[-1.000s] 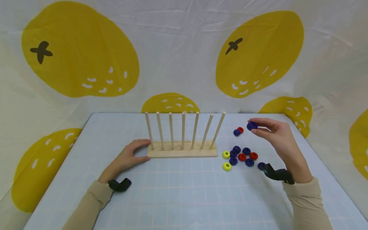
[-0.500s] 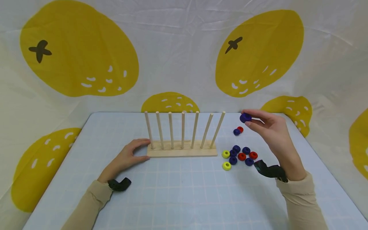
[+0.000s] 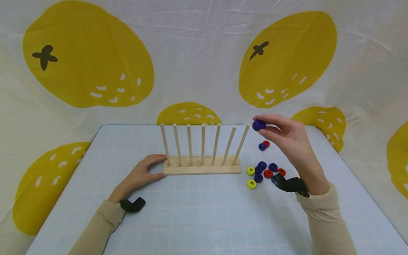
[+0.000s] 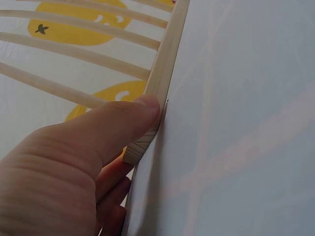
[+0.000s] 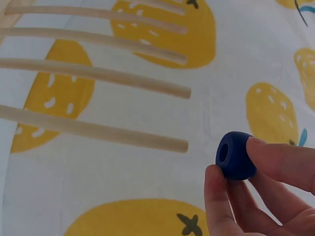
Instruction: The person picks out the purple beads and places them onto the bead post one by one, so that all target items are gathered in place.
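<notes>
A wooden peg rack (image 3: pixel 204 170) with several bare upright pegs stands mid-table in the head view. My left hand (image 3: pixel 140 173) grips the left end of its base, thumb at the front edge and fingers behind; the left wrist view shows the thumb (image 4: pixel 130 120) pressed on the wood. My right hand (image 3: pixel 288 140) pinches a dark blue bead (image 3: pixel 259 125) between thumb and fingertips, raised just right of the rightmost peg's top (image 3: pixel 248 125). In the right wrist view the bead's hole (image 5: pixel 223 152) faces toward the peg tips, a small gap away from the nearest peg (image 5: pixel 167 143).
Right of the rack lie loose beads: yellow ones (image 3: pixel 251 184), several blue ones (image 3: pixel 258 178) and red ones (image 3: pixel 268 174). Farther back sit a small blue bead (image 3: pixel 262 146) and a red bead (image 3: pixel 266 143). A fruit-print cloth (image 3: pixel 197 53) hangs behind the table.
My right hand has moved left and upward with the blue bead, from above the table's right side to beside the rightmost peg's tip. The left hand and rack have stayed put.
</notes>
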A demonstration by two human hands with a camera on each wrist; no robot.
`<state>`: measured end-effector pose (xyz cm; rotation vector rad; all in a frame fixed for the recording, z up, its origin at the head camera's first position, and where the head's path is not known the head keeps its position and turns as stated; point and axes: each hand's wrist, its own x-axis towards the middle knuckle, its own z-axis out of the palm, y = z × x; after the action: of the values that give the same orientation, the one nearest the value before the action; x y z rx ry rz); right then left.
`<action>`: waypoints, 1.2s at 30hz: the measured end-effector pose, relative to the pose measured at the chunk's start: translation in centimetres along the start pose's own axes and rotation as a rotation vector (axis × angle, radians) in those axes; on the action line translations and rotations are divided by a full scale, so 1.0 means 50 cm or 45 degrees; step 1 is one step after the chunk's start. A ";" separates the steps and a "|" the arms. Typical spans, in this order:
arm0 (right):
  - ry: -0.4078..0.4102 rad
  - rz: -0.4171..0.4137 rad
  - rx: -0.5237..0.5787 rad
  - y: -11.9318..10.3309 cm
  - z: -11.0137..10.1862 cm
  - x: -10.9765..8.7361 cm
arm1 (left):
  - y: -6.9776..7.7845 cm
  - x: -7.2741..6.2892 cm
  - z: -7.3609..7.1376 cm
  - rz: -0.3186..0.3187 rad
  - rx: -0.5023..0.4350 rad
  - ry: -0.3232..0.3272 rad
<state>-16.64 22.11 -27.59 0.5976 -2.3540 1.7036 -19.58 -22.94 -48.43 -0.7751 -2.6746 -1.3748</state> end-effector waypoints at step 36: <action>-0.247 -0.102 0.309 -0.086 0.152 0.103 | 0.039 0.001 -0.001 0.082 -0.010 0.056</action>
<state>-18.81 12.72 -24.44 0.9233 -2.2232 1.9915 -18.78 -22.01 -46.93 -0.8141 -2.5895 -1.3724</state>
